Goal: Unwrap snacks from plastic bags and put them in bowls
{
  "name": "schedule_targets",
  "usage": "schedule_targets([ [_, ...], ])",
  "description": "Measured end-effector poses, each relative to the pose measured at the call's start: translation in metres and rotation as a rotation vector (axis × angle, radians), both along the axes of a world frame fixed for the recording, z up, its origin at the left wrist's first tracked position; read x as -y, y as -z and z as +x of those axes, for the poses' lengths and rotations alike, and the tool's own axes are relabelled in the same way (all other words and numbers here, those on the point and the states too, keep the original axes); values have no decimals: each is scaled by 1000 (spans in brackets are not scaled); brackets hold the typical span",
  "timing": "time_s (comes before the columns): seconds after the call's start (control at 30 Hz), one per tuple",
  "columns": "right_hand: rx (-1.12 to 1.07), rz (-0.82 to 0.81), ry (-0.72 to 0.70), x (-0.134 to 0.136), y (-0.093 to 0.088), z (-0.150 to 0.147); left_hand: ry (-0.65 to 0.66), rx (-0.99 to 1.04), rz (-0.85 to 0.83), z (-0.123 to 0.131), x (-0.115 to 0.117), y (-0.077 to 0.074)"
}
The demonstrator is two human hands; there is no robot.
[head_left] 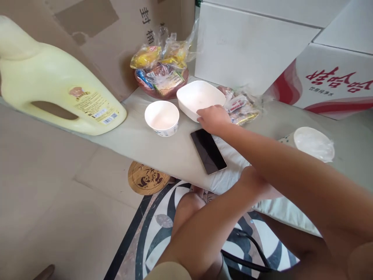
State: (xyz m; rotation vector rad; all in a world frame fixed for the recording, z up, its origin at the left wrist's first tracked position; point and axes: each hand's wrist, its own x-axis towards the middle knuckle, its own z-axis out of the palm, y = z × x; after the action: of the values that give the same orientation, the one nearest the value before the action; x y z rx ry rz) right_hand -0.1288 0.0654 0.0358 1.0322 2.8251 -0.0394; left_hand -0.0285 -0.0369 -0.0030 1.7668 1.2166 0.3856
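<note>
My right hand [215, 118] reaches across to a white rounded-square plastic bowl [201, 97] and grips its near right rim; the bowl stands on the table with nothing visible in it. Below my right forearm, my left hand [259, 184] is at the table's near edge, on a pale cloth, its fingers hidden by the forearm. A black smartphone [209, 151] lies screen up just in front of the bowl. Left of the bowl stands a white paper cup bowl [162, 118], with nothing visible inside.
Packaged snacks fill a reddish basket [160, 91] at the back; more wrapped packets [241, 107] lie right of the bowl. A large pale-yellow jug [58, 83] is at left. A paper tub with plastic [313, 144] sits right. Boxes [247, 46] line the back; a wooden stool [148, 179] is below.
</note>
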Motion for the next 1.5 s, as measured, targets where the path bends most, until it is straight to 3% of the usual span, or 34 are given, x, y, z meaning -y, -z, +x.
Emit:
schedule_targets([
  [0.1, -209, 13, 33, 1, -20, 6, 42, -7, 54, 4, 3, -4],
  [0.2, -352, -33, 46, -1, -60, 25, -21, -71, 64, 5, 8, -9],
  [0.3, -631, -46, -104, -1, -99, 71, -42, -95, 77, 1, 10, -11],
  [0.37, -829, 70, -190, 3, -109, 118, -64, -93, 74, -1, 10, -11],
  [0.4, -873, 185, -128, 6, -109, 146, -69, -95, 70, -2, 9, -11],
  [0.5, -727, 574, 359, 17, -88, 235, -63, -100, 69, -1, 6, -10],
  [0.57, -611, 654, 646, 21, -65, 295, -65, -99, 81, 1, 4, -8],
  [0.6, -516, 611, 750, 23, -53, 322, -72, -99, 89, 4, 3, -8],
  [0.7, -311, 531, 880, 28, -18, 388, -75, -96, 110, 15, 0, -5],
  [0.8, -306, 420, 847, 29, 12, 426, -42, -117, 116, 35, -3, -5],
  [1.03, -577, 583, 897, 16, 62, 474, 19, -125, 114, 86, -12, -2],
  [1.2, -675, 554, 670, 17, 70, 489, -38, -111, 129, 97, -25, 1],
  [1.27, -667, 511, 564, 15, 69, 479, -109, -101, 140, 93, -33, -1],
  [1.4, -523, 315, 431, 5, 63, 434, -387, -81, 217, 71, -50, -6],
  [1.5, -364, 285, 558, 10, 57, 395, -546, -62, 273, 47, -58, -7],
])
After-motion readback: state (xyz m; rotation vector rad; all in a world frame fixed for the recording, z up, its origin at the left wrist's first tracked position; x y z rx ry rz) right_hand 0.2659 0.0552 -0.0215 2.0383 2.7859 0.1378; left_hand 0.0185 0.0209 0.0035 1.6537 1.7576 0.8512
